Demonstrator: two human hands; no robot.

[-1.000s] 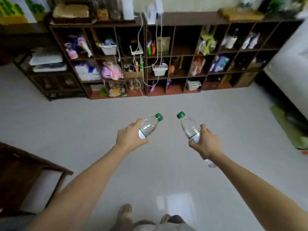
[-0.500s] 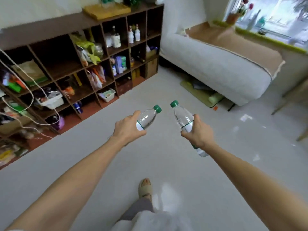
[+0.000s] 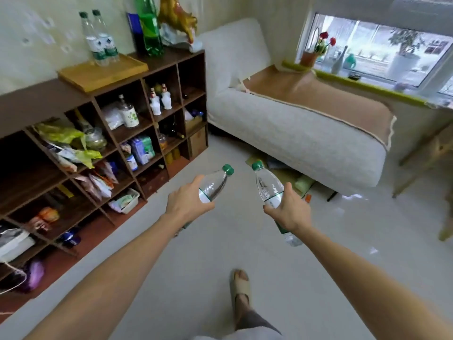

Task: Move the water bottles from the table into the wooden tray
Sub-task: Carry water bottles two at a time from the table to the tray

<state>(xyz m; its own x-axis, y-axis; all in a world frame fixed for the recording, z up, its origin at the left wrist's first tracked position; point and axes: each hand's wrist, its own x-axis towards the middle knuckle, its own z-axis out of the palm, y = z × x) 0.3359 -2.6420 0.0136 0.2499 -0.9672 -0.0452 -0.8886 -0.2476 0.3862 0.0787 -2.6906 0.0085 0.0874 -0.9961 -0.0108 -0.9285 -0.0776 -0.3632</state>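
My left hand (image 3: pixel 187 203) grips a clear water bottle (image 3: pixel 215 184) with a green cap, its neck tilted up and to the right. A second green-capped water bottle (image 3: pixel 268 186) is held round its middle by my right hand (image 3: pixel 286 209), cap pointing up. Both hands are out in front of me over the floor. The wooden tray (image 3: pixel 81 78) lies on top of the brown shelf unit at the upper left. Two water bottles (image 3: pixel 99 39) stand upright in the tray's far end.
The brown shelf unit (image 3: pixel 27 100) full of packets and bottles runs along the left wall. Large green and blue bottles (image 3: pixel 147 23) stand beside the tray. A white sofa (image 3: pixel 294 133) fills the right, under a window. My sandalled foot (image 3: pixel 241 288) is on the pale floor.
The view has swung right and closer to the shelf's end, bringing the tray with its two bottles into sight. Both hands keep their hold on the bottles.
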